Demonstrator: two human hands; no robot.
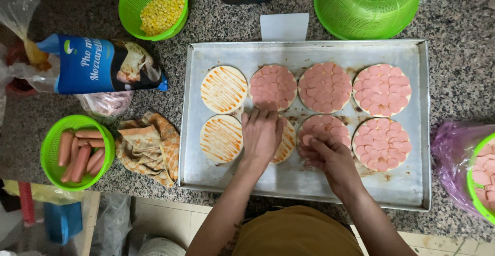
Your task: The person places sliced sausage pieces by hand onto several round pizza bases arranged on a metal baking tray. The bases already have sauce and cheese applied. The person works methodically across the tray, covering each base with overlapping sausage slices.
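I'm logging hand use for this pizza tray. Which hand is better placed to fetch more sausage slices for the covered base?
Probably the right hand: the basket of slices sits at the tray's right edge, on that hand's side. The left hand lies flat on the sauced base, farther away.

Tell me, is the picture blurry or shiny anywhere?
In the head view, most is sharp: the sausage slices on the little round bases and the corn show clearly. The metal tray gives only a soft dull sheen, no harsh glare. The left hand and right hand cast faint shadows; the edges bend slightly.
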